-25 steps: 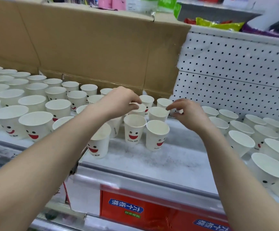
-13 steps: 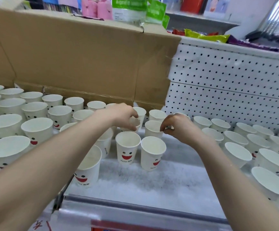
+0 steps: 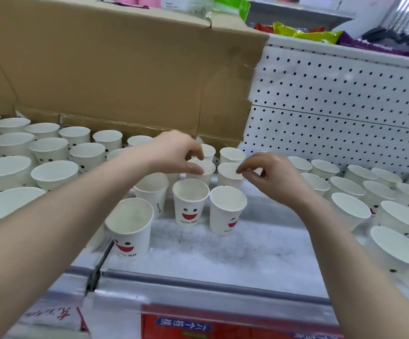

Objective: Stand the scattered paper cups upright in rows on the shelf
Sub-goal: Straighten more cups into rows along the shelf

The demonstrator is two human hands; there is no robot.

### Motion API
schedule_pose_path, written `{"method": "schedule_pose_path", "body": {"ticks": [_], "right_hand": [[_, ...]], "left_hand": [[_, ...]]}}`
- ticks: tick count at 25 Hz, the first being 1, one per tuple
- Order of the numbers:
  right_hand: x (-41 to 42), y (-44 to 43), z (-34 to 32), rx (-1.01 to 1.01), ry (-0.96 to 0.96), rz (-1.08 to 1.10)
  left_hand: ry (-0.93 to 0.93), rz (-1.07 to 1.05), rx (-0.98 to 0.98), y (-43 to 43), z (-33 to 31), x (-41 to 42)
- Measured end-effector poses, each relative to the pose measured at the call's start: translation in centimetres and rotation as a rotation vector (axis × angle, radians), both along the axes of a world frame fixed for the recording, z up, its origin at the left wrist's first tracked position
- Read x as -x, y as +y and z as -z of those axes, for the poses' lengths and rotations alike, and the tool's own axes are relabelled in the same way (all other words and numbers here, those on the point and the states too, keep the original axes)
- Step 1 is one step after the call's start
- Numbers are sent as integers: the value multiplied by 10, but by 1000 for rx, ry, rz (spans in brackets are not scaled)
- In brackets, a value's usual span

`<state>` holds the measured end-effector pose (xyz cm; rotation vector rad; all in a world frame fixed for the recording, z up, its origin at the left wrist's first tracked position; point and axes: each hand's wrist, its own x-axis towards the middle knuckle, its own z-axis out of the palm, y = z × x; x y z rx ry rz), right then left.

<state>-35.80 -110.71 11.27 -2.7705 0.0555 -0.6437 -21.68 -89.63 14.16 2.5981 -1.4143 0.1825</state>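
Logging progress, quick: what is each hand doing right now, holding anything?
Left hand: pinches the rim of a white round paper cup.
Right hand: pinches the rim of the white paper cup next to it.

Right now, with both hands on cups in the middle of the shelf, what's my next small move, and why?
Probably nudge both pinched cups square behind the front pair, then let go. The left hand pinches the rear left cup by its rim, the right hand the rear right cup; both stand upright behind the front left cup and front right cup.
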Motion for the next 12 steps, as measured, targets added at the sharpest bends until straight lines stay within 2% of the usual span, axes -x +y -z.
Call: {"method": "schedule_pose_path", "body": {"ticks": [3, 7, 12], "right_hand": [[23, 25, 6, -38, 36, -78], [32, 41, 22, 64, 113, -67], [33, 45, 26, 118, 90, -41]], "left_hand": [[81, 54, -20, 19, -1, 27], [65, 84, -25, 29, -1, 43], [31, 120, -101, 23, 10, 53]]}}
